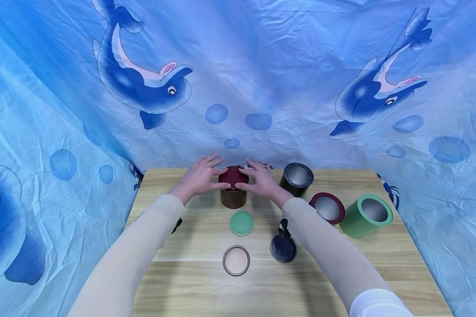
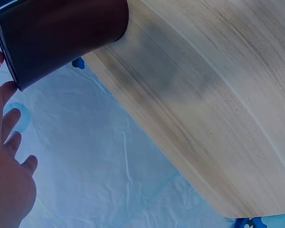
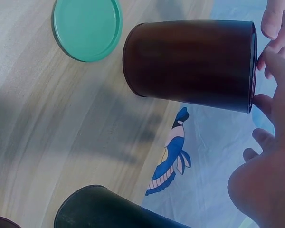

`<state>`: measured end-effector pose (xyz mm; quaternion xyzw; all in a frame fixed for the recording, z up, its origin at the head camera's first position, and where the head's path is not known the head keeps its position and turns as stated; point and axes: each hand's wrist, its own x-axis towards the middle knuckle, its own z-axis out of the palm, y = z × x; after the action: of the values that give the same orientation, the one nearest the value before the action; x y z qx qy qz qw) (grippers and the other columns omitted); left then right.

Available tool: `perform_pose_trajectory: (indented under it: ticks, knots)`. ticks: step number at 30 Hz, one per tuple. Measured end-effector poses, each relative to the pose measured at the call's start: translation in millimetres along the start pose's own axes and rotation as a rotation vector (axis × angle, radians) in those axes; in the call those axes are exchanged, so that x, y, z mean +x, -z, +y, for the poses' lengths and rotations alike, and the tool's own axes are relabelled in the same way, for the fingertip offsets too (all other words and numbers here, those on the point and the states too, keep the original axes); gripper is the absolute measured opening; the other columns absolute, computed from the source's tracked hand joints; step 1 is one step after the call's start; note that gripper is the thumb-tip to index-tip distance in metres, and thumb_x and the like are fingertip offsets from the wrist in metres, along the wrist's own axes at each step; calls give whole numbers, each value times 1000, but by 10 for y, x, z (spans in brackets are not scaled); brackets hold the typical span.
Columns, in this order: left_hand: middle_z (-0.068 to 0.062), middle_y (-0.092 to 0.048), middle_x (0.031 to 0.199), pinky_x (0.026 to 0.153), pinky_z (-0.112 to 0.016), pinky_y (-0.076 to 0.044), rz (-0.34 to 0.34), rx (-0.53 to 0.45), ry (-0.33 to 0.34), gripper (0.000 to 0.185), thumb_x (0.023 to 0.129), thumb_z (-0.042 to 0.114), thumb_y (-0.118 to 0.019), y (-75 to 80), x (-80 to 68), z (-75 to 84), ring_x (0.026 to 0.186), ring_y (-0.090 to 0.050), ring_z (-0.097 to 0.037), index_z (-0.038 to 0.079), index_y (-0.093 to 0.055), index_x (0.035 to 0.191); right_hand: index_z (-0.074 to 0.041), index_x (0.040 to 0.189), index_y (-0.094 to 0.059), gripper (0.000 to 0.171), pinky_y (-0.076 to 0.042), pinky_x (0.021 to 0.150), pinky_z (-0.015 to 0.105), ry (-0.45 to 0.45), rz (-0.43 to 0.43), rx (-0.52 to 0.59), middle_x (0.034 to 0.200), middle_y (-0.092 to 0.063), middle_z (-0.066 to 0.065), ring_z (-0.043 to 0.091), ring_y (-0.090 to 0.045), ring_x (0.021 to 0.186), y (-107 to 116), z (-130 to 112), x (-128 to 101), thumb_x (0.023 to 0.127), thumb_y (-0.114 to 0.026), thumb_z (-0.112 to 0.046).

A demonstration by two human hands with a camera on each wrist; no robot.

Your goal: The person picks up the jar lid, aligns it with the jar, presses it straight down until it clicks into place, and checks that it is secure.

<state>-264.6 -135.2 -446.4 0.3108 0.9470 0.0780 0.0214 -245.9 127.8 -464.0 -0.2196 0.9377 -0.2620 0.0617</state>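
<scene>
A brown canister (image 1: 233,200) stands upright near the table's back edge, with a dark red lid (image 1: 233,177) on its top. My left hand (image 1: 201,177) is at the lid's left side, fingers spread, thumb and forefinger touching the rim. From the other side my right hand (image 1: 263,179) touches the lid the same way, its thumb at the front and forefinger farther back. The right wrist view shows fingertips right at the canister's (image 3: 190,64) top rim. In front of the canister lies a green lid (image 1: 241,223).
A pinkish lid (image 1: 236,260) and a black lid (image 1: 283,248) lie nearer the front. To the right are three lidless canisters: black (image 1: 295,182), dark red-rimmed (image 1: 328,208) and green (image 1: 361,220). Behind the wooden table (image 1: 190,281) hangs a blue dolphin-print curtain (image 1: 238,66).
</scene>
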Motion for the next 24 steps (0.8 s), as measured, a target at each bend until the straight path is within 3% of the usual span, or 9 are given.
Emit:
perform_pose_trajectory:
  ticks: [12, 24]
  knots:
    - [-11, -44, 168, 131, -60, -18, 0, -16, -2, 72, 96, 67, -68, -24, 31, 38, 163, -22, -34, 22, -62, 152, -16, 159, -54, 68, 1, 128, 70, -16, -11, -4, 178, -21, 9, 35, -9, 165, 2, -60, 13, 101, -74, -45]
    - [-13, -44, 167, 129, -61, -22, -8, -65, 29, 74, 93, 66, -73, -23, 49, 48, 162, -23, -39, 21, -63, 151, -18, 159, -54, 69, -4, 126, 75, -30, -10, -24, 177, -22, 15, 44, -12, 164, -8, -66, 33, 100, -75, -47]
